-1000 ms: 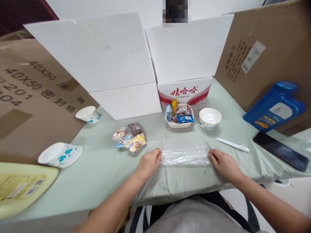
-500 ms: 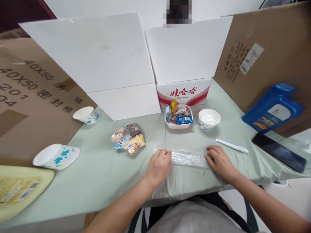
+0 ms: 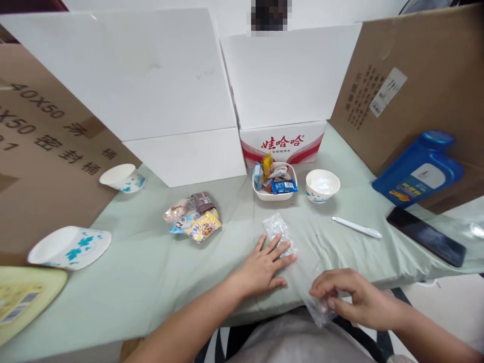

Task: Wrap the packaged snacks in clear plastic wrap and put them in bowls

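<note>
A strip of clear plastic wrap [image 3: 302, 275] lies slantwise on the table and hangs over its front edge. My left hand [image 3: 266, 266] rests flat on the crumpled upper part, fingers spread. At the lower end, my right hand [image 3: 350, 295] has thumb and fingers drawn together on the plastic, over the table edge. Up and to the left of my left hand is a small pile of wrapped snacks [image 3: 194, 217]. Beyond the hands stand a white square bowl [image 3: 275, 195] holding several wrapped snacks and a paper bowl [image 3: 322, 186] with something clear inside.
A white cutter knife [image 3: 356, 227] and a black phone [image 3: 426, 237] lie on the right, before a blue bottle [image 3: 419, 169]. Two tipped paper bowls [image 3: 71, 247] and a yellow container [image 3: 30, 297] are on the left. Cardboard [image 3: 401, 50] and white panels [image 3: 159, 75] surround the table.
The plastic wrap has turned from crosswise to slanting towards me. My left hand has flattened and spread on it; my right hand has drawn its end down past the table edge.
</note>
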The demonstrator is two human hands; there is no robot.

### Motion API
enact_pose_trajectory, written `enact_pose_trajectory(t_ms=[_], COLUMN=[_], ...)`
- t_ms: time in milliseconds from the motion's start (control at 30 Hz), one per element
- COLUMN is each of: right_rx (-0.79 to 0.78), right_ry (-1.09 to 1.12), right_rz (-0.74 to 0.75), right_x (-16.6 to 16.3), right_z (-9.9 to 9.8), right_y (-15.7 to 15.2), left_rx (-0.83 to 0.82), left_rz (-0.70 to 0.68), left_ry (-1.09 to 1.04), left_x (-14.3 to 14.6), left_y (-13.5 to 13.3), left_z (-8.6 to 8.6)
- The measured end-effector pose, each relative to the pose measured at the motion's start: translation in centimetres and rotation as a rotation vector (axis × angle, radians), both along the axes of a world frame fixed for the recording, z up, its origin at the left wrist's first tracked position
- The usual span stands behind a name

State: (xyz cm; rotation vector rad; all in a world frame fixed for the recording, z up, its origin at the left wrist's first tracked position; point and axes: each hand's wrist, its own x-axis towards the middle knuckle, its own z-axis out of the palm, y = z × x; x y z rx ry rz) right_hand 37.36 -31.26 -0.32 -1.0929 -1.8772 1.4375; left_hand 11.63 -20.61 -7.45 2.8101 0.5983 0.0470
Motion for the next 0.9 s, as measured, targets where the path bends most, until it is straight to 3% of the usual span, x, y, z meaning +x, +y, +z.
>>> enact_pose_trajectory(t_ms=[100,200,333,500,600,700,767,900], right_rx=[-0.24,-0.416,-0.608,-0.687,-0.429,0.087,0.37,0.635], right_ry=[0.269,0.487,0.551,0.524,0.457,0.216,-0.014,-0.419], right_rz=[0.004,-0.116,-0.34,-0.388,-0.419,-0.492,-0.461,-0.424], right_x=[-0.8,-2.1,-4.0,-4.9,-4.7,-4.5,-4.6,-5.6], right_z=[0.6,-0.4,-3.1,-5.7,-6.7,-7.6,-8.2,-8.9], right_y=[3.0,7.4,12.6,15.0,15.2,15.3,15.3,15.0], left_rx=[-0.009,-0.01,0.001,0.015,0.02,0.019,0.014,0.007], left_rz=[-0.053,-0.056,-0.057,-0.054,-0.049,-0.054,-0.059,-0.054], left_ry=[-0.01,-0.013,-0.03,-0.056,-0.067,-0.055,-0.042,-0.042], left_x=[-0.2,-0.3,-0.5,-0.5,-0.5,-0.6,-0.6,-0.6], left_y=[0.0,0.1,0.1,0.2,0.3,0.4,0.4,0.4], left_z=[0.2,0.1,0.0,0.2,0.3,0.4,0.4,0.5])
